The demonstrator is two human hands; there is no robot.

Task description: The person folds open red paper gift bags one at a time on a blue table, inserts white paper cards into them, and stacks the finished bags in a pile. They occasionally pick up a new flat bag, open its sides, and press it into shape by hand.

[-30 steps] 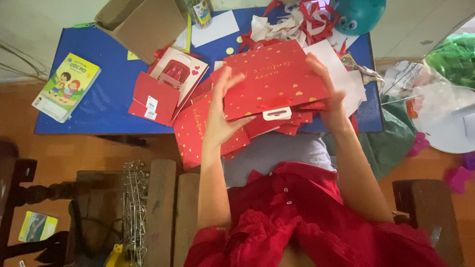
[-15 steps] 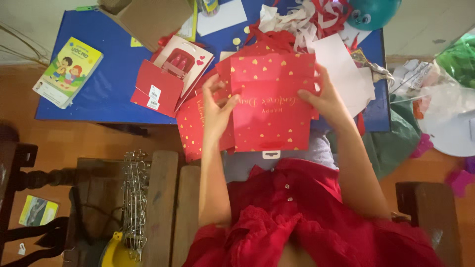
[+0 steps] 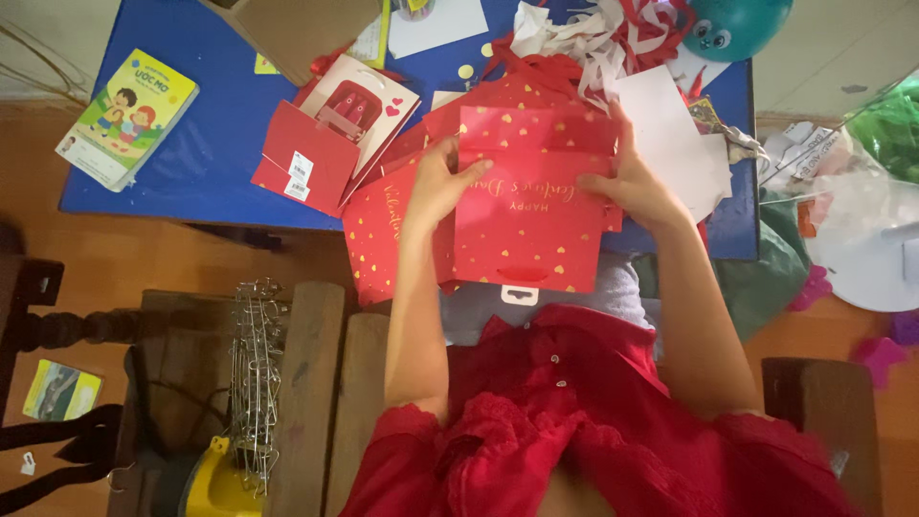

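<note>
I hold a flat red paper gift bag (image 3: 528,225) with gold hearts upright over the near edge of the blue table (image 3: 201,153). My left hand (image 3: 442,180) grips its left edge, thumb across the front. On the bag's upper right side my right hand (image 3: 627,182) pinches it. Beneath it lie more red heart-printed bags (image 3: 383,235), overlapping in a stack. A small white tag (image 3: 518,293) hangs at the held bag's lower edge.
A red folded box and white card with a red picture (image 3: 330,134) lie left of the stack. A children's book (image 3: 127,117) sits at the table's left corner, shredded red-white paper (image 3: 593,38) and a teal ball (image 3: 732,24) at the back. Wooden bench slats (image 3: 306,383) are below.
The red bag was tilted flat a second ago; both hands have turned it upright and brought it lower toward me, facing the camera.
</note>
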